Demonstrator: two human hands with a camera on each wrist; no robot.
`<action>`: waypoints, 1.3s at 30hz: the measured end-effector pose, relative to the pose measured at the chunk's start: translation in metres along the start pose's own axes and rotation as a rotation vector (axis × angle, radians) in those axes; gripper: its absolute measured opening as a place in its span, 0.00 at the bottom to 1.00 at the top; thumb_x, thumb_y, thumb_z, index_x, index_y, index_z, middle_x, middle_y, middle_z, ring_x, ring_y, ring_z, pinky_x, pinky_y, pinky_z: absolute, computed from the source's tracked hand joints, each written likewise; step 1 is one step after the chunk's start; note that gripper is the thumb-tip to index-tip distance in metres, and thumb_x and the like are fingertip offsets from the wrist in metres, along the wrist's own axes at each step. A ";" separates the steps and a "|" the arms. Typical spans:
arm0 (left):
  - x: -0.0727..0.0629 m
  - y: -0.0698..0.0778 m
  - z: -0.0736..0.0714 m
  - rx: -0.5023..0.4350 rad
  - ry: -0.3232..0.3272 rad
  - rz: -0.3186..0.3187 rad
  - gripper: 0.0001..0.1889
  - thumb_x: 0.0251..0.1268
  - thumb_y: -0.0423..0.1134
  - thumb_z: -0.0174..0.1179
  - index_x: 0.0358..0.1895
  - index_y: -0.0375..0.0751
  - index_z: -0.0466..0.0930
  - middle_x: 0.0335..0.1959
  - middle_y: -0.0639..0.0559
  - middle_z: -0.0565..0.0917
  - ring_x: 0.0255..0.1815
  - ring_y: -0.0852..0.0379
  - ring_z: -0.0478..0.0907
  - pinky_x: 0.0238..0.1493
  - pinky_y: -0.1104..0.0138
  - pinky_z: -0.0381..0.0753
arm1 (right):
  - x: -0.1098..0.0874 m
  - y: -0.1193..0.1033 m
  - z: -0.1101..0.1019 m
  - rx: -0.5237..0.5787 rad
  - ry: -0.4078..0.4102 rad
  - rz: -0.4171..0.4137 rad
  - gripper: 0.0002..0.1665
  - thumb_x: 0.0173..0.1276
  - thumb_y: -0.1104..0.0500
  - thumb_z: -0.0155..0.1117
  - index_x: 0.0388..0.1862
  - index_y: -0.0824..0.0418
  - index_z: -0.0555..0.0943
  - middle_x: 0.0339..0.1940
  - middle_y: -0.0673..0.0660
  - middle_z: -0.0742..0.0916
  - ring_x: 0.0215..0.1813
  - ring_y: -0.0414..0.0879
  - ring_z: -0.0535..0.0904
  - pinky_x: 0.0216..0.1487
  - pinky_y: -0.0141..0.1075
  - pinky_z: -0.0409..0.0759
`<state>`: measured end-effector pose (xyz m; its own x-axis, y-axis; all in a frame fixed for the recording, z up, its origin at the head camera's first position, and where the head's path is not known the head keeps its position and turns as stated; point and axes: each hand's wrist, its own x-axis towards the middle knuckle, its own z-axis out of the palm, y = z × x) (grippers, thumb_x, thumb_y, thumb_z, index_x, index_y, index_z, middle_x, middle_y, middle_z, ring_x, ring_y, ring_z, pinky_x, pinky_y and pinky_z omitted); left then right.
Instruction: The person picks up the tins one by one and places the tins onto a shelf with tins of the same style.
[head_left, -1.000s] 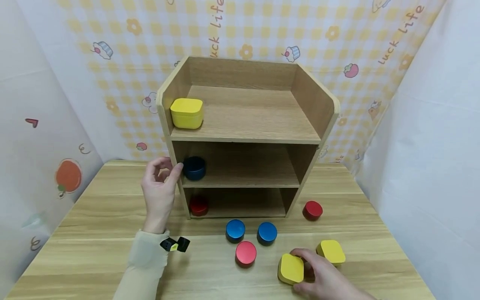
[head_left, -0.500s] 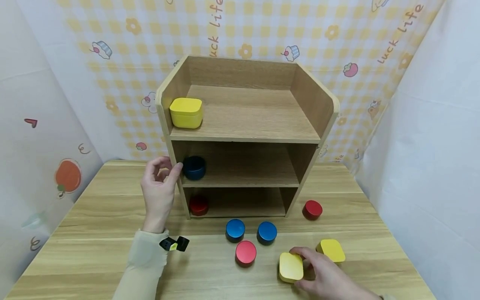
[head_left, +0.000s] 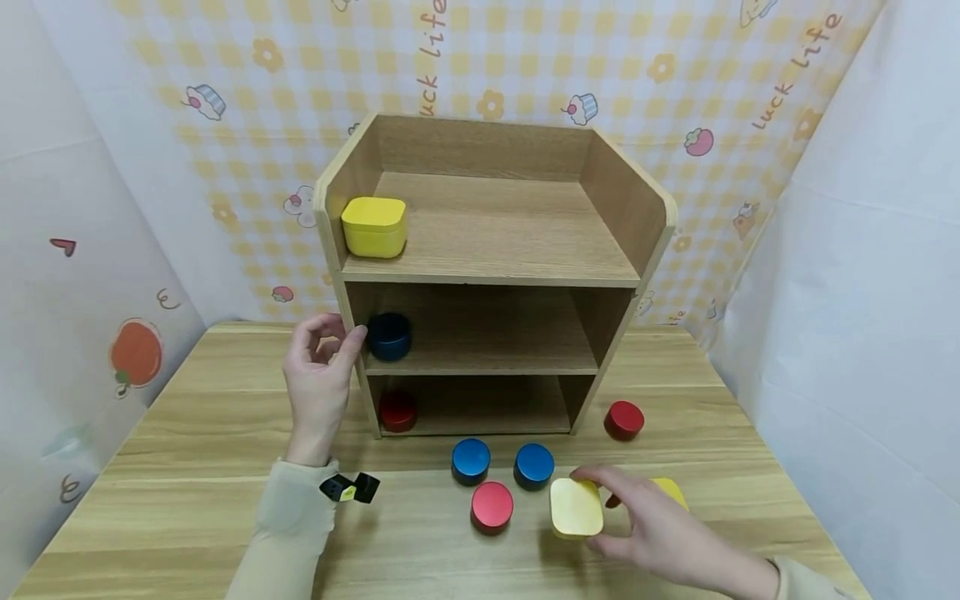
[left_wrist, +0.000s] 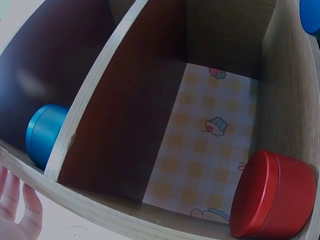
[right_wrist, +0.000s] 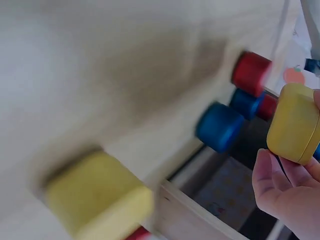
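My right hand (head_left: 660,525) pinches a yellow rounded-square tin (head_left: 576,507) between thumb and fingers; in the right wrist view the same yellow tin (right_wrist: 295,124) shows above the table. Partly behind that hand lies a second yellow tin (head_left: 671,492). At the left side of the wooden shelf (head_left: 487,279), my left hand (head_left: 321,367) touches the side panel with thumb and fingers bent. Just inside the panel, on the middle level, is a dark blue round tin (head_left: 389,337). A yellow tin (head_left: 374,227) stands on the top level, a red round tin (head_left: 397,412) on the bottom one.
In front of the shelf sit two blue round tins, a left one (head_left: 470,462) and a right one (head_left: 534,466), with a pinkish-red round tin (head_left: 492,507) nearer. Another red tin (head_left: 625,420) is right of the shelf. Patterned cloth (head_left: 487,50) hangs behind.
My right hand has lifted the yellow tin and carried it slightly away from me and left, tilting its top. The second yellow tin is now more covered. My left hand stays in place.
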<state>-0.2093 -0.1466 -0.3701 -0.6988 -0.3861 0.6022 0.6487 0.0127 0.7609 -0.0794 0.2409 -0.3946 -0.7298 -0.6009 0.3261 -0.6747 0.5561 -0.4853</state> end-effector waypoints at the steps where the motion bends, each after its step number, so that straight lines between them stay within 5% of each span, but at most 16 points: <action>1: 0.000 -0.001 0.000 0.000 -0.001 -0.001 0.16 0.58 0.22 0.65 0.48 0.21 0.73 0.37 0.52 0.78 0.38 0.57 0.73 0.38 0.69 0.72 | 0.004 -0.002 -0.004 -0.002 0.005 -0.015 0.40 0.46 0.64 0.80 0.60 0.61 0.74 0.53 0.48 0.82 0.46 0.39 0.78 0.39 0.32 0.80; 15: -0.001 0.000 0.004 -0.009 -0.005 -0.020 0.17 0.58 0.24 0.66 0.48 0.22 0.73 0.37 0.51 0.77 0.37 0.57 0.73 0.35 0.71 0.73 | 0.055 -0.028 -0.051 -0.090 0.013 -0.062 0.41 0.48 0.62 0.80 0.62 0.60 0.73 0.54 0.47 0.82 0.47 0.39 0.78 0.44 0.36 0.80; 22: -0.001 -0.001 0.003 -0.033 0.004 -0.010 0.15 0.58 0.22 0.65 0.47 0.22 0.73 0.36 0.51 0.77 0.37 0.58 0.73 0.35 0.71 0.72 | 0.086 -0.037 -0.080 -0.073 -0.029 -0.071 0.39 0.53 0.62 0.78 0.64 0.58 0.72 0.52 0.46 0.82 0.43 0.39 0.77 0.34 0.31 0.78; 31: 0.000 0.000 0.001 -0.049 0.000 -0.001 0.15 0.58 0.21 0.65 0.47 0.22 0.74 0.36 0.51 0.77 0.36 0.58 0.73 0.34 0.72 0.72 | 0.129 -0.062 -0.122 -0.103 0.033 -0.166 0.42 0.52 0.64 0.79 0.66 0.60 0.71 0.55 0.48 0.81 0.45 0.39 0.77 0.45 0.34 0.78; 39: 0.000 -0.001 0.001 -0.018 -0.001 -0.007 0.16 0.58 0.23 0.66 0.48 0.21 0.73 0.36 0.50 0.77 0.36 0.57 0.73 0.34 0.72 0.72 | 0.167 -0.081 -0.148 0.024 0.071 -0.116 0.38 0.59 0.65 0.75 0.68 0.59 0.70 0.60 0.50 0.79 0.50 0.43 0.79 0.48 0.35 0.79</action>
<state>-0.2100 -0.1460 -0.3704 -0.7032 -0.3855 0.5974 0.6496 -0.0068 0.7602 -0.1631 0.1806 -0.1806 -0.6538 -0.6179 0.4368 -0.7526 0.4711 -0.4600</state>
